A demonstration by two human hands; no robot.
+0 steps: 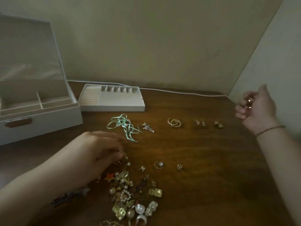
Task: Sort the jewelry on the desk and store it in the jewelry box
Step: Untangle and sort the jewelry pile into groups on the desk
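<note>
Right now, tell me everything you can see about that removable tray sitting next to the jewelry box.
The pale grey, fabric-lined removable tray sits flat on the dark wooden desk, right beside the open grey jewelry box, seemingly touching its corner. It is a shallow rectangle. Its left part holds cream ring-roll cushions, a row of small square compartments runs along the back, and a flat section fills the front right. All look empty. A white cable runs behind it. Neither hand touches it.
</note>
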